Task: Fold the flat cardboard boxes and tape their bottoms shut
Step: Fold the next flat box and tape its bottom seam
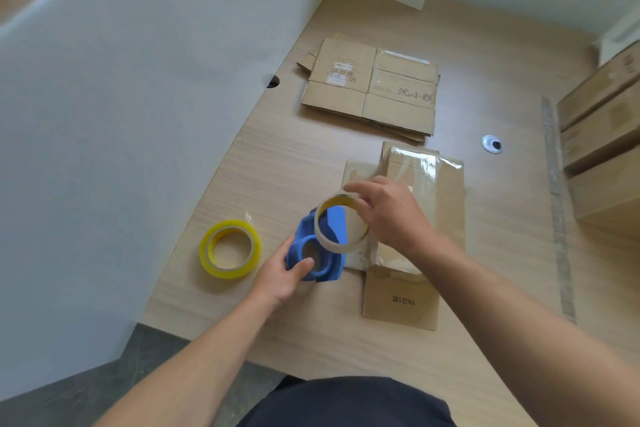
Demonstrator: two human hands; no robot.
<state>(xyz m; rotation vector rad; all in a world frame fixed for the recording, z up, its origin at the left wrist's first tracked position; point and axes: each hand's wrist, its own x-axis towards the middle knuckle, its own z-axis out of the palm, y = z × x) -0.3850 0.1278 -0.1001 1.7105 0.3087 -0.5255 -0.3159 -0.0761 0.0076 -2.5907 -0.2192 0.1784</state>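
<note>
My left hand grips a blue tape dispenser just above the wooden table. A nearly bare cardboard tape core sits at the top of the dispenser, and my right hand pinches its rim. Under my right forearm lies a flattened cardboard box with clear tape on it and a flap pointing toward me. A stack of flat cardboard boxes lies farther back on the table. A full roll of yellowish clear tape lies flat to the left of the dispenser.
A white partition wall runs along the table's left edge. Closed cardboard cartons are stacked at the right. A round metal cable grommet sits in the tabletop, right of the flattened box. A dark grey floor shows below the table's front edge.
</note>
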